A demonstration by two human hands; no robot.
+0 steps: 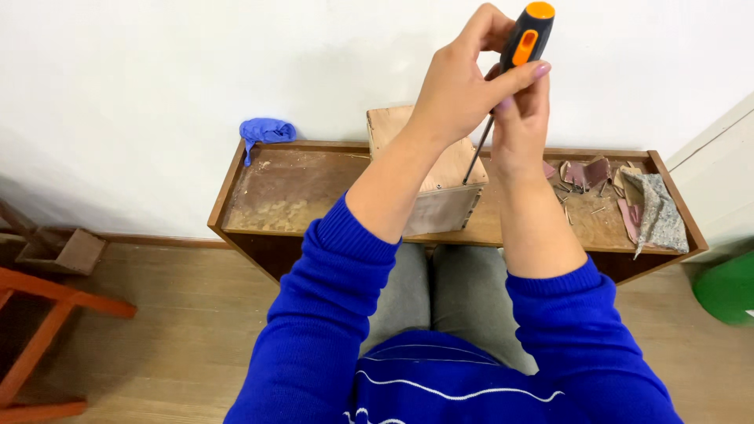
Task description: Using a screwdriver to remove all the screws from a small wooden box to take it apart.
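— Screwdriver: I see it held nearly upright, the orange-and-black handle high and the thin shaft slanting down to the top of the small wooden box. I judge the tip sits near the box's front right corner.

— And the hands?

— The left hand is wrapped over the handle from above, closed on it. The right hand is just under it, fingers curled around the lower handle and the shaft — I think to keep the tool steady and straight. Both hands hold the screwdriver.

— What is around?

— The box stands on a low brown bench against the white wall. On the right of the bench lie loose nails and scraps of sandpaper; a crumpled blue cloth sits at the back left corner. My forearms cover part of the box, so I cannot see where the tip touches it.
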